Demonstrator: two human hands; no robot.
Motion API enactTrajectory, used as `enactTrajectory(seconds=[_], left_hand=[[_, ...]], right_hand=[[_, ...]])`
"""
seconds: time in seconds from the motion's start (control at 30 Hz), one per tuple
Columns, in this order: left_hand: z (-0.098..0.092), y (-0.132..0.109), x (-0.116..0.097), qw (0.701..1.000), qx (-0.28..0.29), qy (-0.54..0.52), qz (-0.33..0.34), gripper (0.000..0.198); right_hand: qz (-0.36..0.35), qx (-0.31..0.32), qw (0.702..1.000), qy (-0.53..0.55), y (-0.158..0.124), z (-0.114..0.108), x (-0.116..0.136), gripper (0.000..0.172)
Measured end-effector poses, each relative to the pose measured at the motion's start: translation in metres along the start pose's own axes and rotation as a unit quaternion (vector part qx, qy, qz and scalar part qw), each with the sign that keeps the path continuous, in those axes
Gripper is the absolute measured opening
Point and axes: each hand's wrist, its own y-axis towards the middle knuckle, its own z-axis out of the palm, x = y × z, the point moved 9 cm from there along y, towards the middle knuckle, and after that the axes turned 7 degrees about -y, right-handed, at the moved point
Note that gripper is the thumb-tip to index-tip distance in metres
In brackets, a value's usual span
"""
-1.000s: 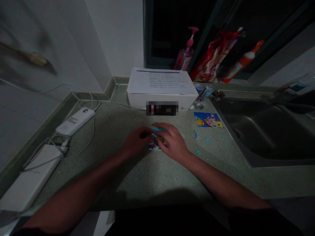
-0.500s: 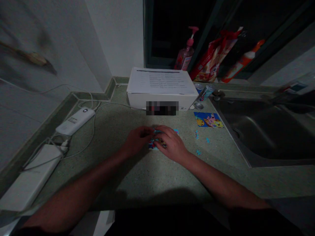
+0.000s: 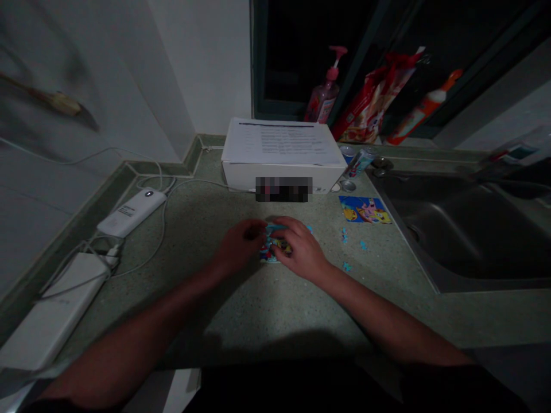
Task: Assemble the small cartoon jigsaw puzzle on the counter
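Bending both hands over a small jigsaw puzzle point(image 3: 270, 256) on the countertop point(image 3: 241, 310), well in from the front edge and left of the sink point(image 3: 465, 229). Reaching in with the left hand point(image 3: 241, 245), fingers curled and tips drawn close together at the puzzle's left side; cannot tell a pinched piece from a bare touch in this dim light. Arching the right hand point(image 3: 303, 248) across the right part, fingers bent, thumb parted slightly from forefinger; cannot tell any hold there either. Facing fingertips across a narrow gap, with the puzzle directly beneath and between, seemingly longest from left to right, though too covered for certainty. Showing, off to the right and nearer the right hand, loose light-blue puzzle pieces point(image 3: 345, 236), well short of the sink's left edge. Showing beyond these a cartoon picture card point(image 3: 365, 210), long side left to right, and toward the countertop's back edge a white box point(image 3: 238, 174).
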Motion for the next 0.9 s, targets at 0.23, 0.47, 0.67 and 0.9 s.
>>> enactTrajectory(seconds=[0.23,0.47,0.67,0.9], left_hand=[[-0.010,0.000,-0.010,0.995,-0.039,0.089,0.022,0.023],[-0.008,-0.002,-0.010,0.994,-0.040,0.097,0.020,0.023],[-0.008,-0.001,-0.010,0.994,-0.041,0.098,0.022,0.024],[-0.008,-0.001,-0.011,0.994,-0.040,0.102,0.021,0.023]], right_hand=[[0.052,0.040,0.998,0.001,-0.001,0.015,-0.022,0.022],[0.057,0.078,0.995,-0.012,-0.002,0.026,-0.020,0.024],[0.049,0.084,0.995,-0.023,-0.003,0.026,-0.019,0.025],[0.054,0.084,0.995,-0.031,-0.003,0.025,-0.018,0.024]])
